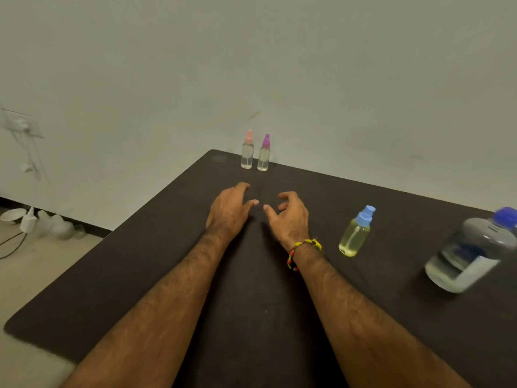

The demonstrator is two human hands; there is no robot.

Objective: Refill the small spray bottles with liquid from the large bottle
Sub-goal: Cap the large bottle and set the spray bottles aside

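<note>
Two small clear spray bottles stand side by side at the far corner of the dark table [140, 275]: one with a pink cap [247, 150], one with a purple cap [264, 153]. A third small bottle with a blue spray cap [355, 232] holds yellowish liquid and stands to the right. The large clear bottle with a blue cap [470, 252] stands at the right edge, partly filled. My left hand [230, 211] and my right hand [288, 215] hover over the table just short of the two far bottles, fingers loosely curled, holding nothing.
A pale wall rises close behind the table. On the floor at the left lie a white bowl [12, 214], crumpled plastic [56, 225] and a black cable [11, 245]. A wall socket with cords [21, 124] is at the far left.
</note>
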